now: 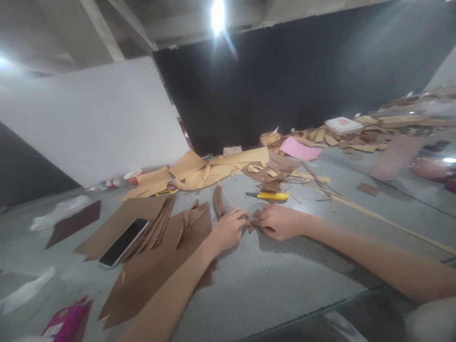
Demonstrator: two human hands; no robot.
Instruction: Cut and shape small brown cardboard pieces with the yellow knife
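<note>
Both hands meet over the grey tabletop at the middle of the view, around a small folded piece of brown paper (252, 225). My left hand (230, 228) pinches its left side with bent fingers. On the other side my right hand (281, 222) is closed on the same piece, fingertips curled down. The fingers hide part of it. Just beyond my left hand lies a curved brown strip (218, 200) with a thin stick (226, 195) beside it. A yellow utility knife (272, 195), blade showing, rests just past my right hand.
Brown paper sheets (153, 275) and a phone (124, 242) lie to the left. Tan paper scraps (188, 168) and a pink sheet (300, 148) are along the back. Long thin strips (377, 211) stretch across the right. A magenta pouch (67, 320) sits at the near left.
</note>
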